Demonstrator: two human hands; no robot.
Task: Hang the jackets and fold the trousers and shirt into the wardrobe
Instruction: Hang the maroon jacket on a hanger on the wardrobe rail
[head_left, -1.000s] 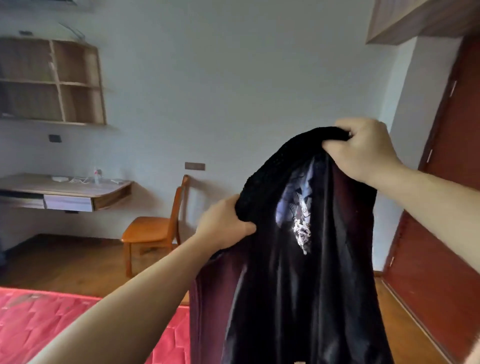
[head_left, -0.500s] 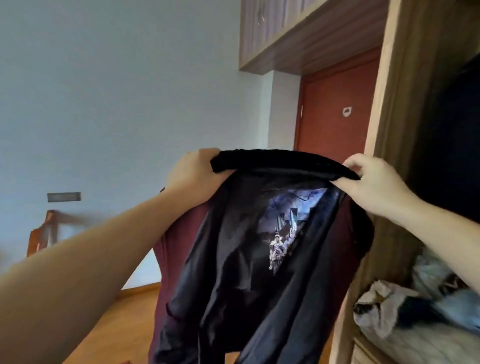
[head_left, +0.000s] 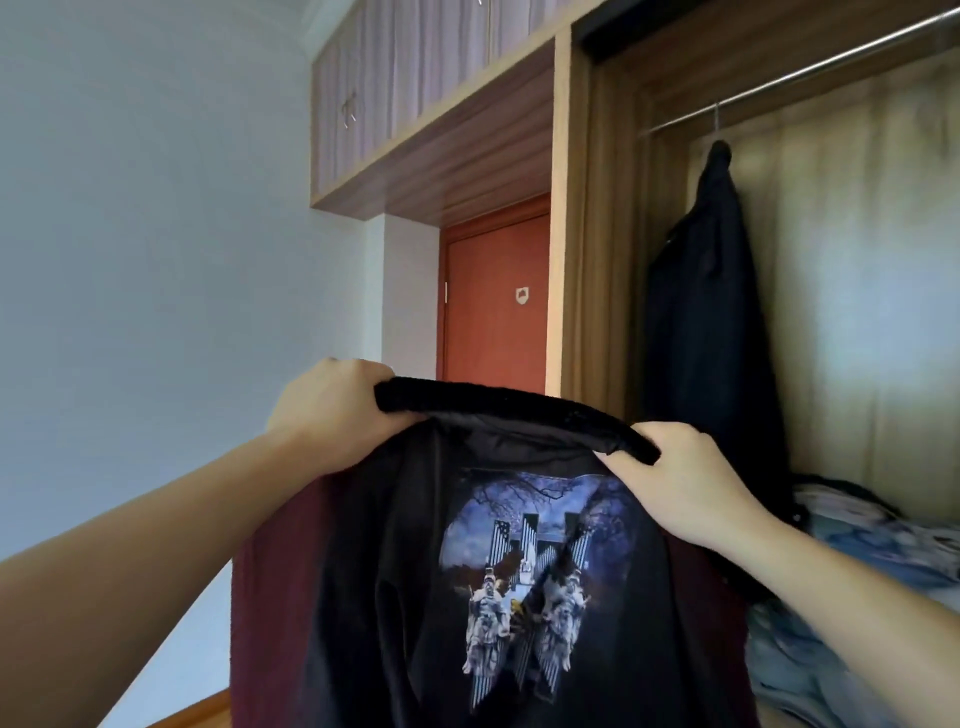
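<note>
Head view: left hand (head_left: 332, 410) and right hand (head_left: 680, 483) each pinch an end of the jacket (head_left: 519, 571) collar, its long axis level between them, rail (head_left: 810, 70) above and rightward, right hand nearer.

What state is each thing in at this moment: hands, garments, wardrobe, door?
Left hand: grips the jacket collar's left end.
Right hand: grips the collar's right end.
Black printed jacket: held up, lining out, not hung.
Dark jacket: hanging from the rail.
Wardrobe: open.
Red door: closed.
Folded clothes: piled inside.
</note>
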